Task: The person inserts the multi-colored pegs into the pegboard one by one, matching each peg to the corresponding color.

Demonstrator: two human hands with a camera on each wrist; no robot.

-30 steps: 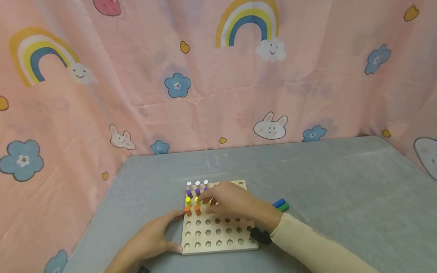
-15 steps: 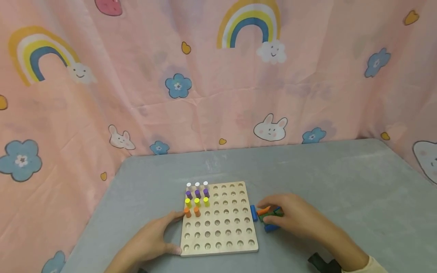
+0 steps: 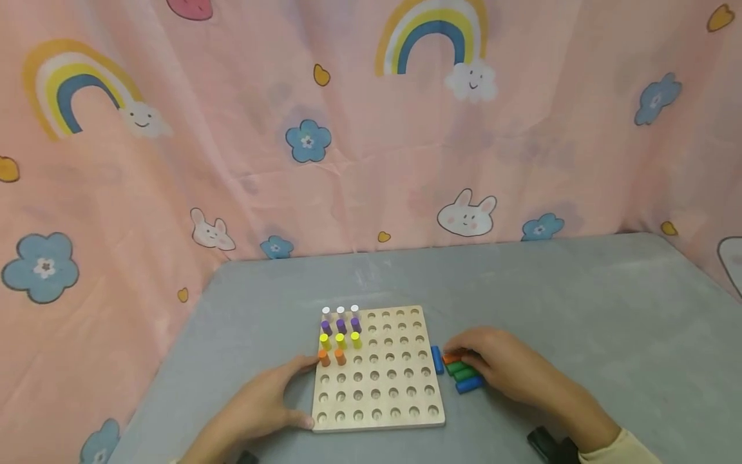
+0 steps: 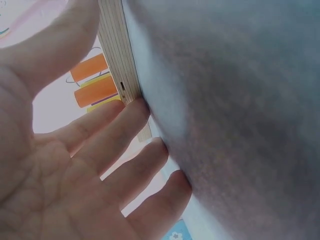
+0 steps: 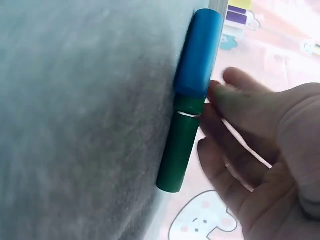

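The board (image 3: 402, 401) on the worktop (image 3: 556, 309) looks partly filled: three white pegs (image 3: 340, 312), three purple pegs (image 3: 341, 327), three yellow pegs (image 3: 340, 341), two orange pegs (image 3: 340, 357). The left hand's (image 3: 266, 399) relaxed fingers touch its edge; the right hand (image 3: 504, 361) meets a loose orange peg (image 3: 451, 358) (pinched or not, I cannot tell) near unplaced green pegs (image 3: 466, 374) and blue pegs (image 3: 469, 385).

I see a bare left hand (image 3: 261, 399) and bare right hand (image 3: 504, 361), each with a black wrist piece (image 3: 543, 443), and a cream sleeve (image 3: 620, 450) on the right.
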